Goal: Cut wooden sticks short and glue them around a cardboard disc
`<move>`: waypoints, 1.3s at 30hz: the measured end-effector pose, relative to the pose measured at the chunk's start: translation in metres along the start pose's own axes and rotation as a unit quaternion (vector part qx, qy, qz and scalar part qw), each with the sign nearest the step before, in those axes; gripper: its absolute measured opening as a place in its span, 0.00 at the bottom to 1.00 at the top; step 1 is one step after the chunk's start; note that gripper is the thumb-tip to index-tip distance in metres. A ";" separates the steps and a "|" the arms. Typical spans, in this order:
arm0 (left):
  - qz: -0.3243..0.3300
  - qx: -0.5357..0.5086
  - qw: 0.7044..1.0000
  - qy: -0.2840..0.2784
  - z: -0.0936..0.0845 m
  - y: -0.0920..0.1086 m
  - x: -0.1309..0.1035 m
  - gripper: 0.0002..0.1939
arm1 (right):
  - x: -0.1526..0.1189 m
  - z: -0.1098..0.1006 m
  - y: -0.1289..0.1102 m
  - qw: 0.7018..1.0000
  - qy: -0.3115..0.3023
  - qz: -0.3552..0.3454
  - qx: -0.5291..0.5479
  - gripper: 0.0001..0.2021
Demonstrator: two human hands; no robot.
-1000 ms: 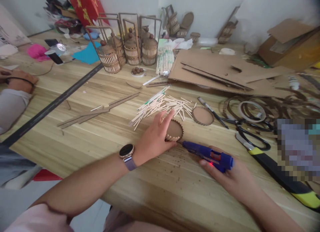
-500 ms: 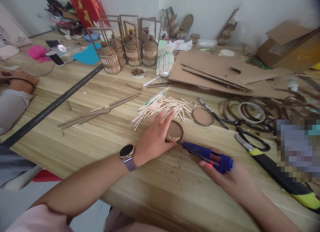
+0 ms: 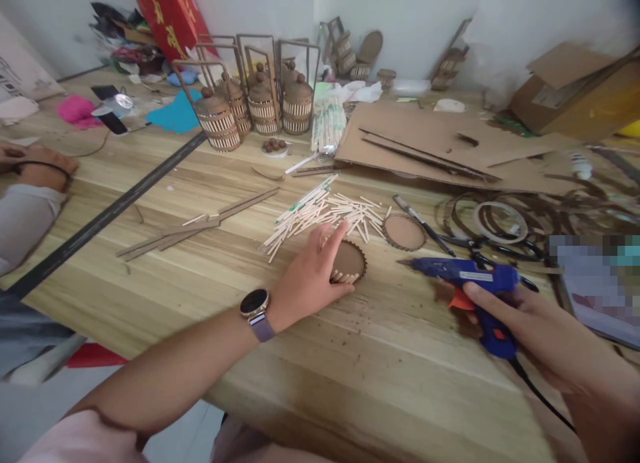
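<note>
Just beyond the cardboard disc [image 3: 352, 258], loose sticks [image 3: 313, 213] crowd; left hand [image 3: 311, 276] clasps the disc, right hand [image 3: 537, 326] grips the glue gun [image 3: 447, 270], lengthwise left-right, pointing left.

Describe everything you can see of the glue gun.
The glue gun has a blue, plastic-looking body with a pale label, an orange-red trigger and a red patch on its handle. A black cord leaves the handle's foot. The nozzle points toward the picture's left, apart from the round tray. The right grip holds the gun, thumb against its side. It seems raised above the table; whether it is hot cannot be told.
</note>
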State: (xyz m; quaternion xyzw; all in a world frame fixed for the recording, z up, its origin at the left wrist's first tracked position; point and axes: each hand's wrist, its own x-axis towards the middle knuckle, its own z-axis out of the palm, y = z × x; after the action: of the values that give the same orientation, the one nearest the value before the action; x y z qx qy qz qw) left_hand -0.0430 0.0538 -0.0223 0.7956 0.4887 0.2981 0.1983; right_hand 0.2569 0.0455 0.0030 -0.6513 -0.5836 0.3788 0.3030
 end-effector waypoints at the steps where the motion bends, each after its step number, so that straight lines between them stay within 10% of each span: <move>1: -0.002 0.001 1.000 0.001 0.000 0.000 0.000 0.57 | 0.002 -0.006 -0.001 0.999 -0.028 0.022 0.006 0.20; 4: -0.001 0.006 1.000 0.002 0.001 0.000 0.000 0.57 | 0.004 -0.021 -0.002 0.993 -0.006 0.012 -0.116 0.23; 9: -0.009 0.012 1.000 -0.003 0.002 0.000 0.000 0.57 | -0.001 -0.021 -0.020 0.881 0.204 -0.112 -0.412 0.20; 14: -0.022 0.016 1.000 -0.007 0.002 0.001 0.001 0.55 | 0.018 0.021 -0.064 0.904 0.054 -0.154 -0.395 0.08; 23: -0.019 0.008 1.000 -0.004 0.001 0.000 0.001 0.57 | 0.087 0.092 -0.092 0.826 -0.062 -0.285 -0.483 0.13; 32: -0.019 0.001 1.000 -0.006 -0.001 0.001 0.001 0.56 | 0.093 0.100 -0.087 0.759 -0.100 -0.341 -0.545 0.09; 39: -0.010 0.002 1.000 -0.001 0.000 -0.001 0.001 0.56 | 0.085 0.094 -0.083 0.766 -0.103 -0.329 -0.542 0.10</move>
State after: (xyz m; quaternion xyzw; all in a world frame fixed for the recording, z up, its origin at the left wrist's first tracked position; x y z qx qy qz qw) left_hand -0.0427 0.0551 -0.0227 0.7912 0.4974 0.2942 0.2003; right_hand 0.1359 0.1366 0.0108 -0.4321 -0.8982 -0.0586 -0.0565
